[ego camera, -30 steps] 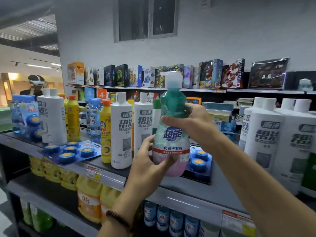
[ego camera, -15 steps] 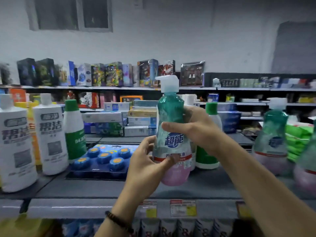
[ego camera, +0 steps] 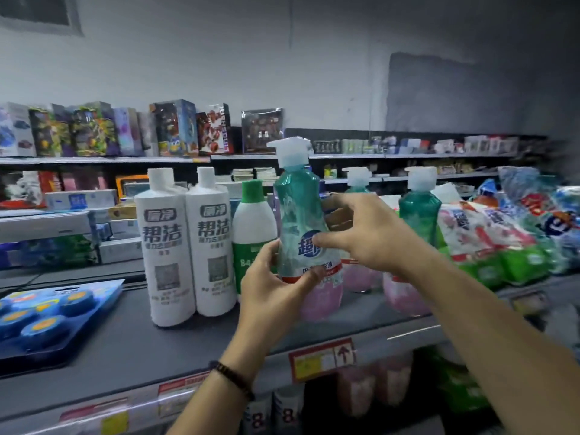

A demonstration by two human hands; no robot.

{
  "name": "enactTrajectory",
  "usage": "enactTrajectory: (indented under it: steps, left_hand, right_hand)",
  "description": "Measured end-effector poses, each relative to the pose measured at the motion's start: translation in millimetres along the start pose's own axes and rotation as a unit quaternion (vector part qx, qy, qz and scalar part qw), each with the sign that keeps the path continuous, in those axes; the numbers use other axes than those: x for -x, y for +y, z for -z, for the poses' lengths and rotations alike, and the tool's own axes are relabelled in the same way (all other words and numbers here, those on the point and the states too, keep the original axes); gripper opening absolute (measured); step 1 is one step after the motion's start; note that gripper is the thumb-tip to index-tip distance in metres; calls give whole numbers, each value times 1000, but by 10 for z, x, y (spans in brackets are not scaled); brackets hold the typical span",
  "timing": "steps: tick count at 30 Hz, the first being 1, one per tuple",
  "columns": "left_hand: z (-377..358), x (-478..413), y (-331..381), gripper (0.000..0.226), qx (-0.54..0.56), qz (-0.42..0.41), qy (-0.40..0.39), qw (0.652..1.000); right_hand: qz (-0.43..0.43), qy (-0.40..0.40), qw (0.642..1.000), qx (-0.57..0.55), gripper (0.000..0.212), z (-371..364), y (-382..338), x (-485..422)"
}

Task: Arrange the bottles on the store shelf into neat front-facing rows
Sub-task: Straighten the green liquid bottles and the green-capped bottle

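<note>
A person holds a green and pink pump bottle [ego camera: 298, 215] upright over the near part of the grey shelf [ego camera: 125, 346]. I cannot tell if its bottom touches the shelf. The left hand [ego camera: 273, 290] wraps its fingers round the low part of the bottle. The right hand [ego camera: 364, 233] holds it higher up, with the thumb on the blue label and the fingers bent round the far side. Just left of it stands a white bottle with a green cap [ego camera: 251, 221], then two tall white bottles [ego camera: 166, 246]. To the right stand two more pump bottles [ego camera: 419, 211].
</note>
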State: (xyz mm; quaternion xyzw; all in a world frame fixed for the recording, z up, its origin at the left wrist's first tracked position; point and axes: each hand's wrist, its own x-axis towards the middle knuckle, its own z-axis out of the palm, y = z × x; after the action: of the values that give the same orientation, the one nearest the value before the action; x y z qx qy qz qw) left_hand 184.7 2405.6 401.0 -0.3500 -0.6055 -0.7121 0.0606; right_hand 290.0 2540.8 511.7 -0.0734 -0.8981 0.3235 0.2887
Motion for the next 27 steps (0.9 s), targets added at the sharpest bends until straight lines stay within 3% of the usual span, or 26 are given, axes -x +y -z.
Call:
enactTrajectory:
  steps: [5,10,15,18,23,25,27]
  left_hand:
    - [-418,-42,-122,66,-9,7,-27,1000]
    - [-703,-25,-284,61,-41,16,-50,998]
    - [-850,34,-315,61,-77,14,-57,995]
    - [-893,33,-300,61,-90,16,-65,994]
    - [-929,125,-326,62,-122,-17,-69,990]
    - [-921,116,-324,64,-135,-17,-69,988]
    - [-929,106,-331,65,-139,-22,-62,988]
  right_hand:
    - [-30,10,999,27,20,281,337,69]
    - [-45,12,996,69,35,456,558,112]
    - [-53,2,999,5,6,628,648,173]
    - [-50,13,999,-12,12,778,614,210]
    - [19,153,988,-19,8,1191,443,47]
    - [72,215,972,61,8,1371,307,-151]
    - [108,210,960,150,7,1507,154,-413]
